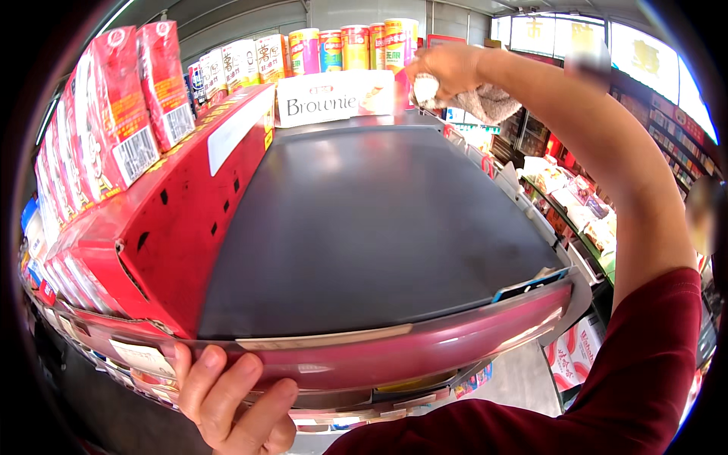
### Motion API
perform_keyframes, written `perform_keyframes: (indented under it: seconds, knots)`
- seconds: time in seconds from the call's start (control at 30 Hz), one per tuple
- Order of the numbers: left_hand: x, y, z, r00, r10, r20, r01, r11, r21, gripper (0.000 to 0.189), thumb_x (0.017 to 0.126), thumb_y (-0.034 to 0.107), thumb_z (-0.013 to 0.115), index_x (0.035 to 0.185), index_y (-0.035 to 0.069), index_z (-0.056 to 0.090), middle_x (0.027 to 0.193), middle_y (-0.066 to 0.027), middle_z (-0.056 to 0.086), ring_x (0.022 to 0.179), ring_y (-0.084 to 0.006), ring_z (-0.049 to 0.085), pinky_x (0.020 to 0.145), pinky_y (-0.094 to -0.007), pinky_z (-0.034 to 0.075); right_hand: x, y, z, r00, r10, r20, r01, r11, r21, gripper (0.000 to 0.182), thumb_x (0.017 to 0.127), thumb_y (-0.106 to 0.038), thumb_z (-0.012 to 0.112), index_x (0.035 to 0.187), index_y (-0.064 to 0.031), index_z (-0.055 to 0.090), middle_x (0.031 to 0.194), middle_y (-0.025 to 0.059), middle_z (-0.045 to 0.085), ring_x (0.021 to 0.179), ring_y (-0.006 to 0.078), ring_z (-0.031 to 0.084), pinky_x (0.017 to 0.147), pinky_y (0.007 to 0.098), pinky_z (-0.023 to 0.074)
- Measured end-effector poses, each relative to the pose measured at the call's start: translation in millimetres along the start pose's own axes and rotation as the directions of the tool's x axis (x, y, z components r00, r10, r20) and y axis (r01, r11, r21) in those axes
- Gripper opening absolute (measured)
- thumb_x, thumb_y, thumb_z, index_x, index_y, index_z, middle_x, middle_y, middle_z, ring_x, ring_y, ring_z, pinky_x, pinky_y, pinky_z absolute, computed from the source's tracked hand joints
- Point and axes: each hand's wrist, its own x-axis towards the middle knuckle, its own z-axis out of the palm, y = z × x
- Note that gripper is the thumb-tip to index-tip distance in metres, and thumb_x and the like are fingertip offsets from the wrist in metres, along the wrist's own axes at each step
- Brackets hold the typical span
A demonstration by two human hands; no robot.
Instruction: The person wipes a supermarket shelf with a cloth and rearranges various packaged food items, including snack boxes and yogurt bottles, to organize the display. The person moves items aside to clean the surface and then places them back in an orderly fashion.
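Observation:
My right hand (446, 71) reaches to the far right corner of a dark shelf top (375, 227), its fingers closed on a light, fluffy cloth (486, 103). It is beside the end of a white brownie box (335, 99) and a row of chip canisters (354, 48). At the near edge, the fingers of my left hand (239, 392) rest against the clear and dark red price strip (432, 352), spread slightly apart. The palm is partly hidden.
A long red carton (187, 210) lines the left side, with red snack packs (116, 108) on top. Packaged goods (580, 199) lie on a lower shelf at right. A white and red carton (574, 352) stands below at the lower right.

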Motion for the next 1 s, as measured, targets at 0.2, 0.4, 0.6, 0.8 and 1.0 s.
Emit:
perform_keyframes:
  seconds: [0.2,0.4,0.6,0.8,1.0]
  knots:
    - [-2.7,4.8,-6.6,0.995,-0.096,0.036,0.098,0.993,-0.061,0.012,0.085,0.015,0.052,0.080,0.014,0.062,0.110,-0.0067,0.060,0.116,-0.0308,0.051,0.108,-0.0591,0.031,24.6,-33.9,6.1,0.969,0.045,0.241,-0.035,0.998,-0.048,0.057,0.068,-0.015,0.077,0.120,-0.0167,0.054,0.113,0.0150,0.056,0.104,0.0366,0.058,0.087,0.0454,0.0471]
    - [-2.7,0.9,-2.2,1.000,-0.025,-0.019,0.023,0.993,-0.120,0.020,0.077,0.007,0.053,0.080,0.021,0.067,0.112,-0.0032,0.061,0.116,-0.0289,0.053,0.110,-0.0569,0.030,52.6,-70.3,-10.0,0.982,-0.025,0.186,0.034,0.998,-0.045,0.057,0.068,-0.015,0.076,0.121,-0.0179,0.054,0.117,0.0166,0.054,0.106,0.0374,0.057,0.088,0.0451,0.0468]
    - [-3.2,-6.5,-2.4,0.996,0.089,0.000,-0.088,0.987,-0.134,0.027,0.076,0.009,0.053,0.091,0.024,0.069,0.113,-0.0013,0.061,0.115,-0.0266,0.053,0.112,-0.0534,0.029,90.5,-108.1,-18.8,0.995,-0.086,0.052,0.091,0.991,-0.094,0.059,0.072,-0.020,0.072,0.128,-0.0187,0.052,0.113,0.0149,0.058,0.108,0.0337,0.057,0.088,0.0429,0.0472]
    - [-1.1,-7.0,3.7,0.990,0.117,-0.084,-0.131,0.974,-0.184,0.023,0.081,0.011,0.052,0.094,0.019,0.069,0.110,-0.0043,0.064,0.112,-0.0273,0.056,0.110,-0.0509,0.033,129.6,-114.2,-8.9,0.984,-0.148,-0.095,0.149,0.989,0.004,0.060,0.070,-0.022,0.073,0.126,-0.0205,0.053,0.113,0.0149,0.057,0.107,0.0342,0.057,0.087,0.0442,0.0472]
    - [1.7,-13.7,2.7,0.986,0.148,-0.080,-0.164,0.949,-0.271,0.022,0.082,0.011,0.057,0.099,0.013,0.071,0.115,-0.0078,0.065,0.117,-0.0285,0.056,0.114,-0.0509,0.024,138.3,-109.9,-0.4,0.962,-0.186,-0.198,0.200,0.978,0.053,0.054,0.071,-0.022,0.073,0.121,-0.0210,0.054,0.112,0.0139,0.057,0.106,0.0353,0.057,0.086,0.0446,0.0473]
